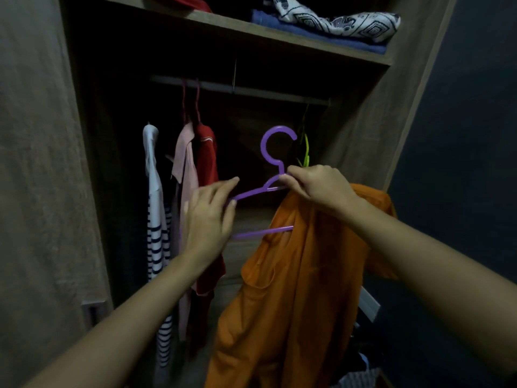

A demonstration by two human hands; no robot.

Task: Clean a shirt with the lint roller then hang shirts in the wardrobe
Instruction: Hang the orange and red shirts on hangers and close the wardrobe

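Note:
A purple plastic hanger (pixel 272 152) is held up in front of the open wardrobe, hook upward. My left hand (pixel 209 217) grips its left shoulder end. My right hand (pixel 319 189) pinches the hanger's neck together with the top of an orange shirt (pixel 296 289), which covers the hanger's right half and hangs down below. The hanger's left arm and lower bar stay bare. The wardrobe rail (pixel 251 91) runs above, well clear of the hook. No lint roller is in sight.
On the rail's left hang a striped white shirt (pixel 155 219), a pink shirt (pixel 183 177) and a red shirt (pixel 208 163). A green hanger (pixel 306 152) hangs at the right. Folded clothes (pixel 330 23) lie on the upper shelf. Wardrobe door (pixel 36 163) at left.

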